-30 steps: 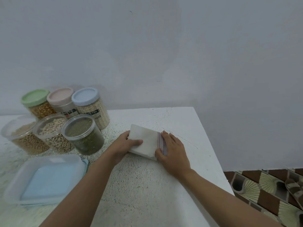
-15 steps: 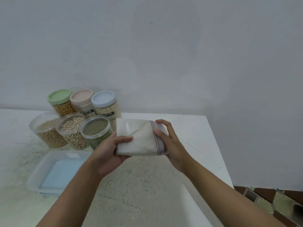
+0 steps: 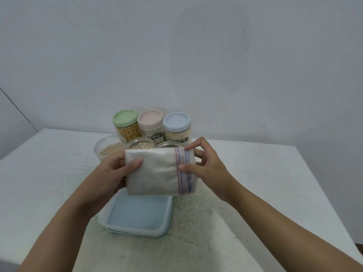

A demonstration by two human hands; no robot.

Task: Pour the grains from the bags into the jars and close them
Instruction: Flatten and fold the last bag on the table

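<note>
A zip bag of white grains (image 3: pixel 157 171) hangs in the air above the table, its red and blue zip strip at the right end. My left hand (image 3: pixel 110 175) grips the bag's left end, thumb on its front. My right hand (image 3: pixel 204 165) pinches the zip end with fingers and thumb. Behind the bag stand three lidded jars: green lid (image 3: pixel 125 118), pink lid (image 3: pixel 150 117), blue lid (image 3: pixel 176 121). In front of them stand three open jars, a tan-grain one (image 3: pixel 107 148), a pale-bean one (image 3: pixel 140 144) and a third (image 3: pixel 169 144) mostly hidden by the bag.
A clear square container with a blue lid (image 3: pixel 137 214) lies on the white speckled table (image 3: pixel 255 183) just below the bag. The table's right edge drops off to a patterned floor (image 3: pixel 360 249). A grey wall stands right behind the jars.
Both hands have lifted the bag off the table and brought it up in front of the jars. The view has swung right, so the jars now sit at the centre.
</note>
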